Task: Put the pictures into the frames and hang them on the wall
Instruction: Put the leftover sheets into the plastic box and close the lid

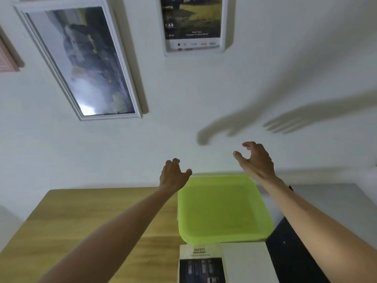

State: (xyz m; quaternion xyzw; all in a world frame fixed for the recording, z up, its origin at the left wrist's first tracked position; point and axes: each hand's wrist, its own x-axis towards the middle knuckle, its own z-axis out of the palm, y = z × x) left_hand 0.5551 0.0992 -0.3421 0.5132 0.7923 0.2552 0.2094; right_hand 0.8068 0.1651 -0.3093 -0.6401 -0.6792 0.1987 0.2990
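Two white frames hang on the pale wall: a long one with a dark landscape picture (85, 60) at the upper left, tilted, and a smaller one with a poster-like picture (192, 23) at the top centre. Both my hands are raised in front of the bare wall below them, holding nothing. My left hand (174, 173) has its fingers curled and apart. My right hand (256, 160) is higher, thumb and fingers spread in a loose C. At the bottom edge lies a printed picture (201, 264) marked "SAFETY", on a white sheet or frame (246, 262).
A wooden table (81, 217) stands against the wall. A lime-green tray (222, 207) sits at its right end. A dark surface (291, 258) lies at the lower right. A pinkish object (7, 58) hangs at the far left of the wall.
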